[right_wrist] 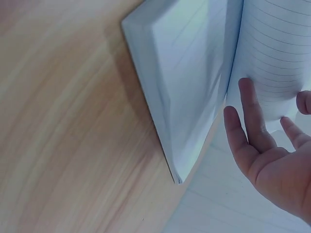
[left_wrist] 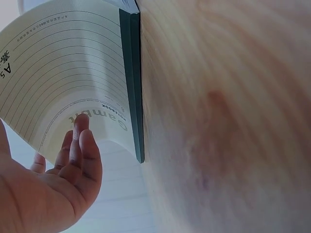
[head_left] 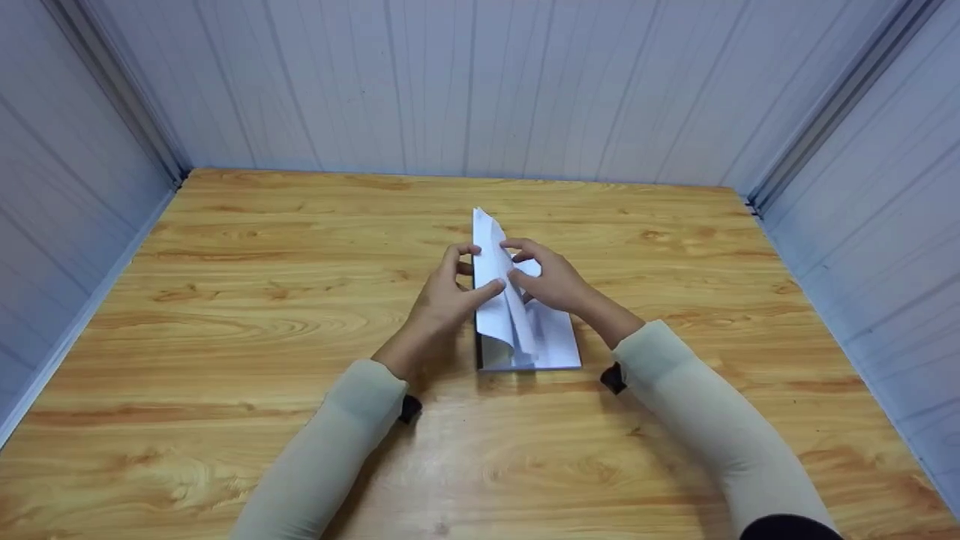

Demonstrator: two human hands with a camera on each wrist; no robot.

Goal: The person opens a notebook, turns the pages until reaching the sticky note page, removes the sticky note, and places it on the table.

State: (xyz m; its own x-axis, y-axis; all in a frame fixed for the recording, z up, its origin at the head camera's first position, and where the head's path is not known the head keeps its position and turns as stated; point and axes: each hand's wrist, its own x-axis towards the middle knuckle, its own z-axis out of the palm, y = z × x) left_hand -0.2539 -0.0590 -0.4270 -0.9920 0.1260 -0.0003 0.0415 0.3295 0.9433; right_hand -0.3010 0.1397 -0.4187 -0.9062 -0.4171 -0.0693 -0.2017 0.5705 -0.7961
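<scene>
Left hand [head_left: 442, 296] gripping a cream-covered, green-spined paper notebook [left_wrist: 77, 63], right hand [head_left: 553, 281] touching raised lined white pages [right_wrist: 277, 48], fingers spread, yellow-brown wood-grain surface [head_left: 262, 322] beneath

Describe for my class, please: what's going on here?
A person has a notebook partly open on a wooden table. The left hand grips its raised cover, while the right hand touches the lined face of some raised pages. The remaining pages lie flat, with the dark spine along the person's left side.
</scene>
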